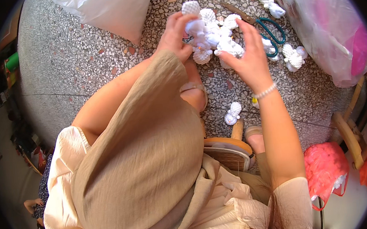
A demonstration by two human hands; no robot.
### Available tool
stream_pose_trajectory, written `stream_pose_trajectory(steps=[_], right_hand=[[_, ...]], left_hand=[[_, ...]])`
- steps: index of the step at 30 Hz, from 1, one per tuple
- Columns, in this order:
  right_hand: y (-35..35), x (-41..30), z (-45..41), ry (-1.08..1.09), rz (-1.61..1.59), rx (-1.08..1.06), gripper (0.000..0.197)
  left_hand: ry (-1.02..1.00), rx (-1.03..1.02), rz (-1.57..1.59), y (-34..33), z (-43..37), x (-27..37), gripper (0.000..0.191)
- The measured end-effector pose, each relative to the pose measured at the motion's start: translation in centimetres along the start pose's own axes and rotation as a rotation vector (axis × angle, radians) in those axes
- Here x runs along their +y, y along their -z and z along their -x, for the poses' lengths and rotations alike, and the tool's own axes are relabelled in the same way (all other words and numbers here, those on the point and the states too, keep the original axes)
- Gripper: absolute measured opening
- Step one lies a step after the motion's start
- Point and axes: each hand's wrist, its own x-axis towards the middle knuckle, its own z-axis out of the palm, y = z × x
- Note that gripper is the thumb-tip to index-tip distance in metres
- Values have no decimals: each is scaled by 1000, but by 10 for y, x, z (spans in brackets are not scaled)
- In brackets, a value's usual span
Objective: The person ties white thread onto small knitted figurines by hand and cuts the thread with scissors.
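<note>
A pile of small white crocheted pieces (211,32) lies on the speckled terrazzo floor (102,56). At its left edge is my left hand (178,35), fingers curved against the pieces; whether it grips one cannot be made out. On the pile's right side my right hand (251,54) is spread, thumb and fingers apart, with nothing held between them. Scissors with teal handles (270,36) and rusty brown blades lie just beyond my right hand. More crocheted pieces lie apart: one (293,57) right of the scissors, one (270,4) above them, and one (233,113) nearer my feet.
A white plastic bag (109,11) stands at the upper left, and a clear bag with pink contents (327,31) at the right. A red plastic bag (326,168) sits beside bamboo furniture (348,138) at the lower right. Another person (43,188) is at the far left edge.
</note>
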Motion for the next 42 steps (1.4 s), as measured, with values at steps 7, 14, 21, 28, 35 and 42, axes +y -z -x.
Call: stream_pose_trajectory(steps=[7, 14, 21, 28, 35, 42], right_hand=[[-31, 17, -4, 157, 120, -81, 32], [-33, -23, 25, 208, -68, 142, 23], [-9, -36, 45, 323, -305, 79, 19], [-18, 7, 44, -569, -1426, -85, 66], [7, -44, 30, -514, -1098, -233, 61], [21, -34, 35, -496, -1071, -172, 55]], left_hand=[[600, 207, 677, -5, -3, 4, 64], [1191, -98, 1187, -4, 6, 1, 31], [661, -363, 1461, 10, 10, 26, 29], [630, -278, 1416, 11, 7, 33, 39], [872, -757, 1822, 26, 4, 16, 34], [763, -592, 1091, 13, 7, 49, 54]])
